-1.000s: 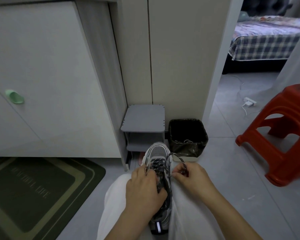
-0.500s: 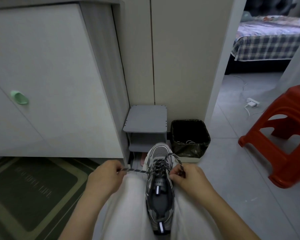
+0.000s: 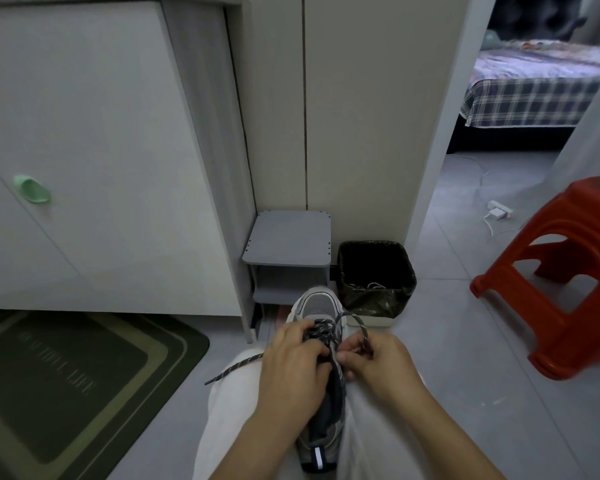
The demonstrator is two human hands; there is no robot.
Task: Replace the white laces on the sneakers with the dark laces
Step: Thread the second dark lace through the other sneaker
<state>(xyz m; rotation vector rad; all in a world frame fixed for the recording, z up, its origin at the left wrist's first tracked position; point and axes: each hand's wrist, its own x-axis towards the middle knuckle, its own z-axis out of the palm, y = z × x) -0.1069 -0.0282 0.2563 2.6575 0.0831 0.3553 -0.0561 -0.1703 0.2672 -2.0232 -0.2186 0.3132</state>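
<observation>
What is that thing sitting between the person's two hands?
The head view shows a grey sneaker between the left hand and the right hand. A dark lace is threaded through it, and the right hand pinches that lace.

1. The left hand (image 3: 291, 362) covers the middle of the sneaker (image 3: 317, 303); only the toe and heel show.
2. The dark lace (image 3: 236, 367) vanishes under both hands, so the eyelet it enters by the right hand (image 3: 378, 358) cannot be told.
3. Both forearms are cut off by the near edge.
4. The red stool (image 3: 586, 344) runs off the right edge.
5. The doormat (image 3: 66, 393) is cut off on the left and near sides, and its lettering is too blurred to read.
6. A thin pale thing inside the bin (image 3: 374, 299) is too small to identify.
</observation>
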